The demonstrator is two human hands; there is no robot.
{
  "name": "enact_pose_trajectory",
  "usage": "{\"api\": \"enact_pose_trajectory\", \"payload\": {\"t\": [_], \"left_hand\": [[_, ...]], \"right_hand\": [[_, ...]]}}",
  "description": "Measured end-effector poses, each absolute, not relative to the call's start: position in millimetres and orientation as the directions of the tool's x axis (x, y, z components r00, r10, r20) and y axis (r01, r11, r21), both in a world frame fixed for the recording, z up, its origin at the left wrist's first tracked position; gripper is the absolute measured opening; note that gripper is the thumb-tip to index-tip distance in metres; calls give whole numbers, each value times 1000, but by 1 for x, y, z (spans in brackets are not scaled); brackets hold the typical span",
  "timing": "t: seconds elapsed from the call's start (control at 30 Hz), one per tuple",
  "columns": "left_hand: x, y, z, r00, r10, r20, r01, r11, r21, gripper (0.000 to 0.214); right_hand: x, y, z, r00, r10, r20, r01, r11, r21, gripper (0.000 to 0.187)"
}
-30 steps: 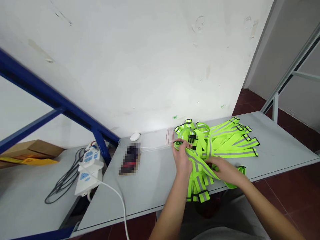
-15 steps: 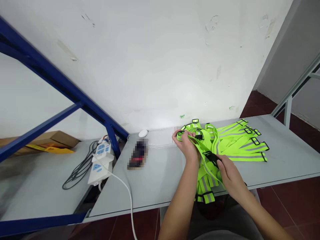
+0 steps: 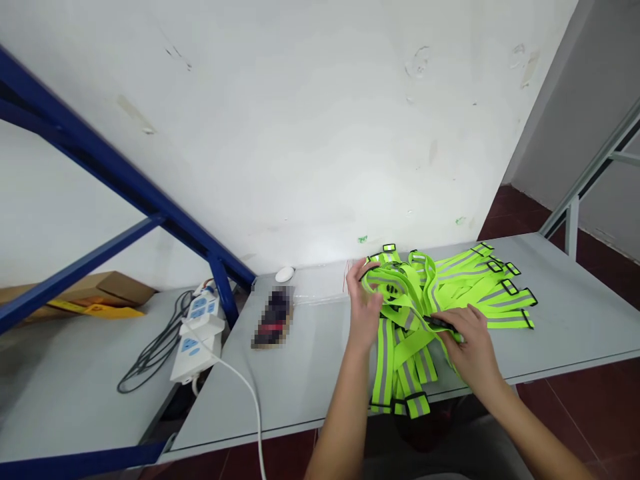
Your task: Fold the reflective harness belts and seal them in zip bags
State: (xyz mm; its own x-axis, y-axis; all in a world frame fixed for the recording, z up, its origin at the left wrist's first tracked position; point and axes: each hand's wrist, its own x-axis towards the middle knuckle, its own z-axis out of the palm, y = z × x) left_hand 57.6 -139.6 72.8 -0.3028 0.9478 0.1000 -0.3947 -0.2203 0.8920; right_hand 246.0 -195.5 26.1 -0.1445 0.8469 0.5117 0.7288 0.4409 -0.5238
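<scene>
Neon-yellow reflective straps (image 3: 385,353) with grey stripes and black buckles lie in a loose heap at the table's front, some ends hanging over its edge. My left hand (image 3: 364,303) is at the heap's left side, its fingers curled round a looped reflective strap (image 3: 417,290). On the right, my right hand (image 3: 470,340) grips the same bundle by a black buckle (image 3: 440,323), thumb below and fingers on top. The strap bows in a curve between both hands. Part of the buckle is hidden by my right fingers.
More straps (image 3: 500,300) fan out to the right on the grey table (image 3: 310,373). Left of my hands are a pixelated item (image 3: 273,320) and a white round object (image 3: 285,274). A white power strip (image 3: 200,333), cables and a blue frame (image 3: 223,287) stand farther left.
My left hand has opened the strap into a wider loop, its thumb moving away from the fingers. My right hand has shifted slightly right with the black buckle, which now lies flatter.
</scene>
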Motion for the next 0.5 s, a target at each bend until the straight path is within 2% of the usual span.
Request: {"api": "enact_pose_trajectory", "payload": {"t": [0.03,0.1,0.13,0.17,0.2,0.23,0.27,0.3,0.33,0.37,0.4,0.43,0.5], "left_hand": [[53,-147,65,-191,969,158,-404,-224,887,82],[51,-164,48,-83,981,177,-411,-196,890,102],[53,-174,38,-107,982,157,-385,-187,904,102],[57,-183,30,-203,967,155,-295,-211,932,97],[62,-193,24,-366,904,220,-130,-283,950,92],[67,-201,20,-514,781,355,110,-351,930,91],[71,-207,20,-541,650,534,359,-396,845,94],[74,-212,23,-451,572,685,567,-409,715,95],[77,-214,28,-294,573,765,707,-408,577,92],[79,-214,36,-114,632,766,780,-421,463,88],[79,-211,45,45,718,695,802,-441,403,80],[79,-207,54,139,782,607,798,-451,399,76],[78,-195,71,206,832,515,775,-460,434,66]], "right_hand": [[250,-191,30,-170,828,535,741,465,-485,19],[256,-182,41,-214,783,583,759,510,-406,20],[258,-178,46,-234,763,603,767,526,-368,20],[259,-175,52,-254,746,616,775,538,-331,21],[258,-171,58,-277,731,624,784,547,-293,22],[257,-169,63,-301,722,623,793,552,-257,23],[256,-167,67,-324,717,617,802,554,-223,24],[254,-165,71,-344,717,607,810,554,-195,26],[251,-164,74,-362,717,596,814,554,-173,27],[248,-164,77,-379,718,584,815,558,-158,29],[244,-163,79,-394,718,574,812,565,-149,30],[241,-164,80,-411,717,564,805,575,-145,31],[234,-165,82,-435,706,559,789,598,-142,30]]}}
